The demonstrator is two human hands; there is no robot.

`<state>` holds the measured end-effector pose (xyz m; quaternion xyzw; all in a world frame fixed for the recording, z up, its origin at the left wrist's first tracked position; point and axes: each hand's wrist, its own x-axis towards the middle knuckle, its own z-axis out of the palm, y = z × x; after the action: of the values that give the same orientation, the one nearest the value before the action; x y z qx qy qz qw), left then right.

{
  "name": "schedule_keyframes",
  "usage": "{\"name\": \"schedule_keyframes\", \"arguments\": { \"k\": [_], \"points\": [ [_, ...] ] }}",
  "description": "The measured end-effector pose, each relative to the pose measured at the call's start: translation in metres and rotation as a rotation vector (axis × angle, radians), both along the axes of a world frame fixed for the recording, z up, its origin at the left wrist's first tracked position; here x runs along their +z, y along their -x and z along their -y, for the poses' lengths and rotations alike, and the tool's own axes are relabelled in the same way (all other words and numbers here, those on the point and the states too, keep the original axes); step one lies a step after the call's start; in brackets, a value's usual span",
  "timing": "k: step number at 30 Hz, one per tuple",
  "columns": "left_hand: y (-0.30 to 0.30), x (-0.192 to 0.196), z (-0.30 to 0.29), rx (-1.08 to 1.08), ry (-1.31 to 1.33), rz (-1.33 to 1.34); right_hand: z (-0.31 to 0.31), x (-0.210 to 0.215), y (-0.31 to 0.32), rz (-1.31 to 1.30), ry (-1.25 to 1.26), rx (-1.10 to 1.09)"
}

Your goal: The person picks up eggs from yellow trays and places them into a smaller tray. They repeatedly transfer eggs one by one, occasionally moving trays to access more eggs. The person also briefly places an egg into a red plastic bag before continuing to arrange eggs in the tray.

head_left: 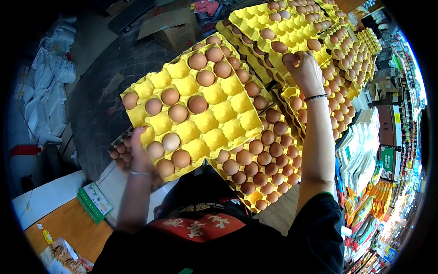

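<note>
A yellow egg tray (214, 119), partly filled with brown eggs (178, 113), lies tilted in front of me. My left hand (143, 153) grips its near left edge, the thumb on the rim and the other fingers mostly out of sight. To the right, my right hand (305, 72) is closed, its fingers curled at the near edge of another yellow egg tray (292, 29) that bears a few eggs. Whatever may be between those fingertips cannot be made out. Full egg trays show beneath and beside the tilted one, with rows of eggs (264, 158) at its near right.
Stacked egg trays (351, 59) stretch away at the far right. A cardboard box (171, 27) sits beyond a dark round surface (105, 91). White sacks (48, 77) are piled at left. A green-and-white box (95, 201) lies at lower left; packaged goods (365, 141) line the right.
</note>
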<state>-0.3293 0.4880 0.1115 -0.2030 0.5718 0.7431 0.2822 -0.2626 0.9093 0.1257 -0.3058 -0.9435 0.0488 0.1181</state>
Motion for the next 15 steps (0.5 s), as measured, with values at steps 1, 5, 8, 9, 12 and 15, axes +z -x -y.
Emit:
{"name": "schedule_keyframes", "arguments": {
  "k": [1, 5, 8, 9, 12, 15],
  "points": [
    [0.003, -0.013, 0.007, -0.001, -0.030, 0.013, 0.007, -0.003, 0.002, -0.087, -0.120, 0.001],
    [0.016, -0.061, 0.023, -0.026, -0.167, 0.065, 0.076, 0.004, 0.026, -0.201, 0.037, 0.432],
    [0.016, -0.060, 0.022, -0.052, -0.230, 0.093, 0.107, -0.017, 0.042, -0.064, -0.052, 0.699],
    [0.014, -0.056, 0.020, -0.054, -0.229, 0.099, 0.113, -0.019, 0.045, -0.034, -0.064, 0.709],
    [0.010, -0.046, 0.015, -0.061, -0.237, 0.102, 0.116, -0.024, 0.051, 0.000, -0.156, 0.726],
    [0.007, -0.035, 0.009, -0.043, -0.187, 0.098, 0.117, -0.018, 0.050, 0.038, -0.230, 0.740]
  ]
}}
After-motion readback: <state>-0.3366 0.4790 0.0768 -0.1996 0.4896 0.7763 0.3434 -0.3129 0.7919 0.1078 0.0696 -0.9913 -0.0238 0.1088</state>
